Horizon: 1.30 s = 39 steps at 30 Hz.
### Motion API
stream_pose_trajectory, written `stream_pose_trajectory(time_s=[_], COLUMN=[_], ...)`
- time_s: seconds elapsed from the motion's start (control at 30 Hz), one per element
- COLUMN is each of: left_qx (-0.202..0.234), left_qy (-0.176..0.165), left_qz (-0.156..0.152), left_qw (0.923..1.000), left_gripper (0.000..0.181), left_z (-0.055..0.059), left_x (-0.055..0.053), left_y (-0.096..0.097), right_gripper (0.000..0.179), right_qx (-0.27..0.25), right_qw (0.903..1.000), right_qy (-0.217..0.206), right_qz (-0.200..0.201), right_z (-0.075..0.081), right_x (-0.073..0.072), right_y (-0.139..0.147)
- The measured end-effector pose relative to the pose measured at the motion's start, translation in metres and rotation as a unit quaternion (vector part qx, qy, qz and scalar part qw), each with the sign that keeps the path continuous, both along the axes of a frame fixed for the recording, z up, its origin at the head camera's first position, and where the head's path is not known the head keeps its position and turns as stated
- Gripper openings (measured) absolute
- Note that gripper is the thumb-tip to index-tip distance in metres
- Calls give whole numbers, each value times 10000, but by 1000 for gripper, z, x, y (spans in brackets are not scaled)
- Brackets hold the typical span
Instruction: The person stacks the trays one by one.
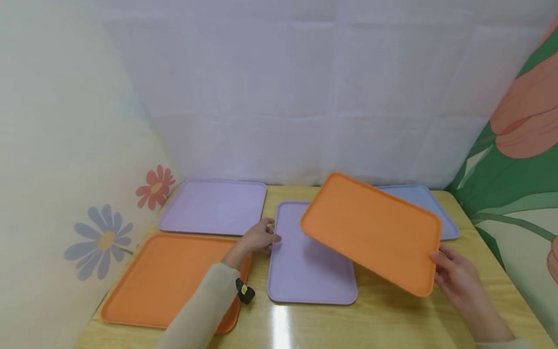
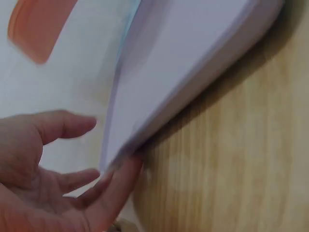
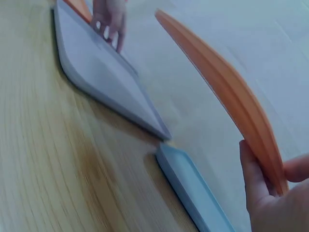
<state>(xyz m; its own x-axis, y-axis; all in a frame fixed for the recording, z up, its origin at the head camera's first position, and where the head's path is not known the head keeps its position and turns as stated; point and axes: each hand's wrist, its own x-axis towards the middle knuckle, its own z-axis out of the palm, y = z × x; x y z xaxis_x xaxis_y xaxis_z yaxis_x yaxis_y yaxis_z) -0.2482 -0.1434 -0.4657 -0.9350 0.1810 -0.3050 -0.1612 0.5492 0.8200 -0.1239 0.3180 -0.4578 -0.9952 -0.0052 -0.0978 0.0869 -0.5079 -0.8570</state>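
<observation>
My right hand (image 1: pixel 457 276) grips the right short edge of an orange tray (image 1: pixel 375 232), thumb on the upper face and fingers beneath. That tray hangs tilted in the air, its far left part above a purple tray (image 1: pixel 301 281) in the middle of the table. At the purple tray's left edge is my left hand (image 1: pixel 260 236), its fingertips touching the rim. In the left wrist view the thumb stands apart from the purple tray (image 2: pixel 178 53). The right wrist view shows the held orange tray (image 3: pixel 231 92) nearly edge-on, between thumb and fingers.
Another purple tray (image 1: pixel 213 206) lies at the back left, with orange trays (image 1: pixel 174 281), apparently stacked, in front of it. A blue tray (image 1: pixel 440 213) at the back right is partly hidden. A white cloth (image 1: pixel 305 87) hangs behind the wooden table (image 1: pixel 392 315).
</observation>
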Motion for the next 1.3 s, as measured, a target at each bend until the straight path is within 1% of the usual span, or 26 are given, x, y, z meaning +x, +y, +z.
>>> stream_pose_trajectory(time_s=[0.03, 0.07, 0.13, 0.17, 0.2, 0.27, 0.37, 0.4, 0.43, 0.5, 0.53, 0.6, 0.7, 0.83, 0.9, 0.93, 1.0, 1.1, 1.3], left_qx=[-270, -503, -837, -836, -716, -395, 353, 627, 897, 1485, 1705, 2089, 2623, 3374, 3628, 3711, 3778, 3844, 3845], left_qy=[327, 669, 1284, 1482, 1601, 1735, 1652, 1562, 1455, 1223, 1130, 990, 886, 699, 651, 633, 652, 666, 709], left_qz=[34, 86, 251, 353, 441, 595, 796, 852, 912, 1029, 1086, 1214, 1394, 1714, 1825, 1859, 1875, 1876, 1839], left_qw=[9991, 9965, 9879, 9848, 9835, 9822, 9824, 9820, 9811, 9759, 9728, 9653, 9507, 9230, 9115, 9076, 9043, 9014, 9018], left_gripper=[64, 60, 53, 49, 46, 43, 44, 45, 47, 52, 53, 57, 58, 59, 62, 65, 73, 83, 93], left_z=[1, 2, 6, 8, 11, 15, 20, 20, 20, 20, 19, 18, 17, 16, 15, 15, 14, 15, 17], left_x=[3, 6, 12, 16, 19, 26, 34, 36, 37, 40, 41, 44, 46, 49, 50, 51, 52, 53, 50], left_y=[2, 4, 9, 12, 15, 22, 33, 37, 40, 45, 48, 52, 58, 63, 65, 66, 67, 68, 68], right_gripper=[33, 31, 27, 28, 27, 26, 29, 27, 27, 26, 27, 30, 32, 25, 23, 23, 25, 30, 33], right_qx=[1, 21, 65, -57, -62, -53, -171, -40, -36, 13, 65, 163, 218, 86, 41, 32, 29, 75, 112], right_qw=[10000, 10000, 9998, 9996, 9995, 9993, 9991, 9996, 9996, 9998, 9999, 9997, 9991, 9990, 9990, 9989, 9988, 9984, 9980], right_qy=[-5, 24, 90, 211, 252, 323, 356, 269, 267, 179, 105, -62, -255, -212, -184, -183, -195, -261, -293], right_qz=[19, 62, 135, 198, 204, 199, 139, 58, 24, -43, -81, -156, -276, -393, -413, -424, -442, -505, -541], right_z=[-1, -2, -5, -7, -9, -10, -10, -9, -8, -7, -6, -5, -3, -4, -5, -5, -5, -4, -1], right_x=[0, 0, -1, -2, -3, -5, -6, -6, -6, -6, -7, -7, -7, -8, -8, -8, -8, -7, -7], right_y=[-5, -10, -20, -24, -30, -41, -58, -64, -70, -82, -87, -96, -109, -124, -131, -134, -140, -148, -158])
